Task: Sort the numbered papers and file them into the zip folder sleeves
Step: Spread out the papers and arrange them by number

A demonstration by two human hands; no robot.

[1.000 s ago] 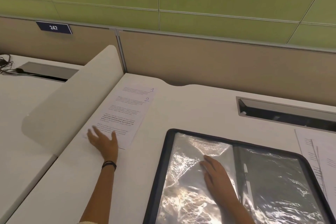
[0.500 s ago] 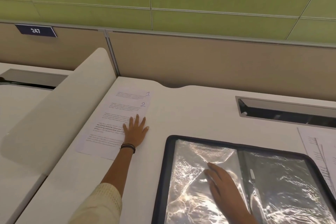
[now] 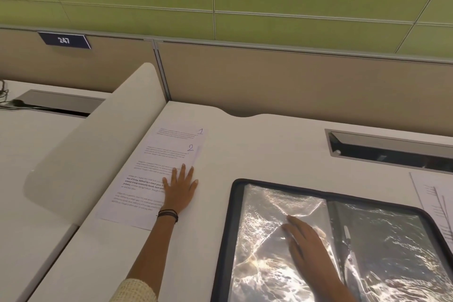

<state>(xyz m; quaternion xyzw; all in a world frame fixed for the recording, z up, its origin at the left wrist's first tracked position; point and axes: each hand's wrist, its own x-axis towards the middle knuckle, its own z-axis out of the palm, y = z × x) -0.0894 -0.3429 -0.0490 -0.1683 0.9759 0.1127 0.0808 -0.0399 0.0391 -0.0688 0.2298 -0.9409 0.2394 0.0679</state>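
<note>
Lying flat, gripping nothing, left hand [image 3: 180, 191] covers the papers [image 3: 147, 167] at their right edge, right hand [image 3: 308, 245] the sleeve [image 3: 264, 208]

Plate [image 3: 64, 40] on partition: "247". Stacked papers [image 3: 157, 169]: handwritten "1", "2".

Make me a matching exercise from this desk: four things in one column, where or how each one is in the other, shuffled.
Things: 1 left hand; 2 right hand; 3 folder; 4 sign.
States: A on the partition; B open on the desk; C flat on the papers' edge; D flat on a clear sleeve.
Pairs: 1-C; 2-D; 3-B; 4-A.
</note>
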